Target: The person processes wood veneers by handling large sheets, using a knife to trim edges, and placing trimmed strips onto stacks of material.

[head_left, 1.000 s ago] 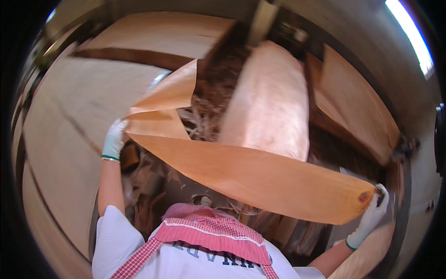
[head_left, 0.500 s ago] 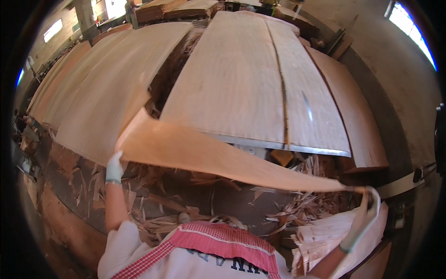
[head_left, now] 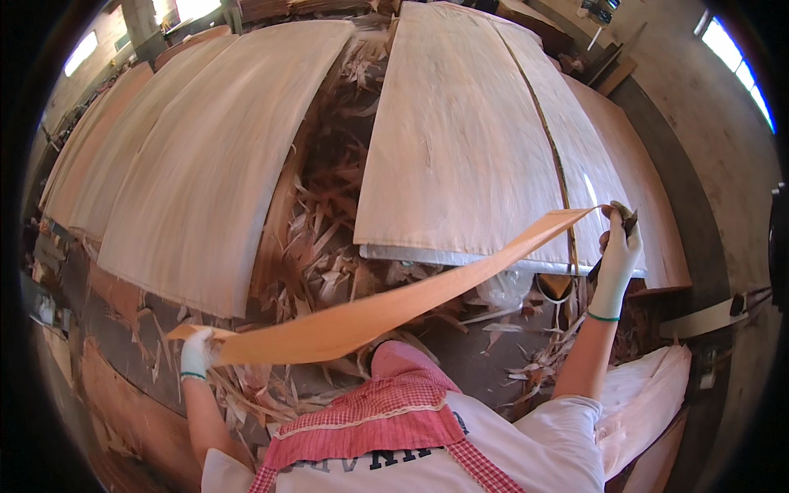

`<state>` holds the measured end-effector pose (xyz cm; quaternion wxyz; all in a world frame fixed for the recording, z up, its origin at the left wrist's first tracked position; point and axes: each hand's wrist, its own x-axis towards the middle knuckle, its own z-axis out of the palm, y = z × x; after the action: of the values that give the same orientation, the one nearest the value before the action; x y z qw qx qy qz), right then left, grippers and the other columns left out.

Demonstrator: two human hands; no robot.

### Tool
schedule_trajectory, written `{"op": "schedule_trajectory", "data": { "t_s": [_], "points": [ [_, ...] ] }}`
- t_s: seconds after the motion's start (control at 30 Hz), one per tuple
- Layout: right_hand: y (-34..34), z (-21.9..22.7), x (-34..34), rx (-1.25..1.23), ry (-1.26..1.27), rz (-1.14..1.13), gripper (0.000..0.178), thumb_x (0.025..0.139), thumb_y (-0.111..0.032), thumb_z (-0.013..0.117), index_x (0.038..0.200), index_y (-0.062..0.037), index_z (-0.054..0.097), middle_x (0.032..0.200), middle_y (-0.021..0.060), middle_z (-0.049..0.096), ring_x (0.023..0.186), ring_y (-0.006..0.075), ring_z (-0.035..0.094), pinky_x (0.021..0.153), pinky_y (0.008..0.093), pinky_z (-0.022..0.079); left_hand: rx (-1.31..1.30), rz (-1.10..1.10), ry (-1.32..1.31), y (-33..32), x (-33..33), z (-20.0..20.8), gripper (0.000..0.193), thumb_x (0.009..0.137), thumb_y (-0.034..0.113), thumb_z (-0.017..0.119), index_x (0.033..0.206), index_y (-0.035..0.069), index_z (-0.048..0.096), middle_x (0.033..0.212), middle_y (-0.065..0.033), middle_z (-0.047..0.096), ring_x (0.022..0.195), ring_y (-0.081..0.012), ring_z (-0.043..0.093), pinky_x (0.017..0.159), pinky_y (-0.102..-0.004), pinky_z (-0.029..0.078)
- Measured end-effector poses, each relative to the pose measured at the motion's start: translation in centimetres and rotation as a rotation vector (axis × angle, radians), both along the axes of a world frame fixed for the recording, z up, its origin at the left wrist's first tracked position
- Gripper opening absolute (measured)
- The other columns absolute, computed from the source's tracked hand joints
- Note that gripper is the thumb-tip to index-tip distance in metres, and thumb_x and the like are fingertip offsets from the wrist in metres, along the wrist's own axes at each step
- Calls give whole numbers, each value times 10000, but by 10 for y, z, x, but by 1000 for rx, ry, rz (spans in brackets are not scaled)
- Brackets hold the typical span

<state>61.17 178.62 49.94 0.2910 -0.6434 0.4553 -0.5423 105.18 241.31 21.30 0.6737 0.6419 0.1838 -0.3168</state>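
Observation:
A long orange-tan strip of wood veneer (head_left: 394, 316) stretches between my gloved hands, sagging a little and sloping up to the right. My left hand (head_left: 196, 353) is closed on its lower left end, low in front of the left veneer stack (head_left: 197, 156). At the upper right, my right hand (head_left: 620, 255) grips the other end above the near right corner of the middle veneer stack (head_left: 452, 140). Something dark shows at the right fingertips; I cannot make out what it is. The strip passes over the middle stack's near edge.
Torn veneer scraps (head_left: 329, 189) fill the gap between the stacks and litter the floor. A dark line runs lengthwise along the middle stack. Another veneer stack (head_left: 637, 172) stands against the right side. Pale veneer sheets (head_left: 645, 403) lie bunched at my lower right.
My right hand has risen from the lower right to above the middle stack's corner. My left hand has come down and nearer. The veneer has left the left stack and now slants upward to the right.

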Motion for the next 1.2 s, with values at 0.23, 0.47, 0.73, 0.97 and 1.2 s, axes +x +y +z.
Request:
{"op": "schedule_trajectory", "data": {
  "t_s": [0.23, 0.47, 0.73, 0.97, 1.2],
  "points": [
    [-72, -44, 71, 95, -187, -54, 294, 926, -200, 570, 1136, -2, 629, 942, 52, 688, 524, 22, 438, 436, 175, 303, -46, -318, -181, -170, 204, 63, 156, 888, 142, 534, 891, 19, 630, 831, -76, 670, 769, -202, 639, 699, -336, 525],
    [-167, -88, 122, 329, -387, -143, 305, 916, -252, 625, 1121, -27, 629, 957, 52, 690, 576, 38, 526, 442, 163, 322, -144, -396, -302, -379, 407, 70, 134, 882, 136, 585, 979, 43, 578, 924, -93, 645, 860, -241, 646, 764, -391, 587],
    [-205, -102, 70, 131, -562, -392, 211, 902, -271, 651, 927, -62, 658, 864, 17, 694, 644, 76, 569, 495, 209, 296, -338, -753, -499, -778, 504, 122, 133, 885, 182, 581, 970, 86, 617, 943, -70, 641, 857, -200, 625, 734, -369, 552],
    [-106, -67, 71, 106, -494, -788, 296, 975, -219, 504, 1204, -51, 589, 1140, 63, 619, 1010, 145, 569, 836, 240, 416, -712, -1000, -714, -1013, 459, 256, 186, 903, 193, 607, 999, 37, 638, 994, -59, 664, 873, -164, 642, 798, -291, 547],
    [29, -101, 45, 65, -438, -1052, 361, 912, -219, 627, 1249, -94, 594, 1217, 64, 597, 958, 139, 572, 746, 225, 423, -931, -1049, -646, -1055, 368, 265, 214, 891, 202, 618, 1000, 18, 615, 934, -40, 625, 800, -132, 623, 729, -269, 517]
  ]
}}
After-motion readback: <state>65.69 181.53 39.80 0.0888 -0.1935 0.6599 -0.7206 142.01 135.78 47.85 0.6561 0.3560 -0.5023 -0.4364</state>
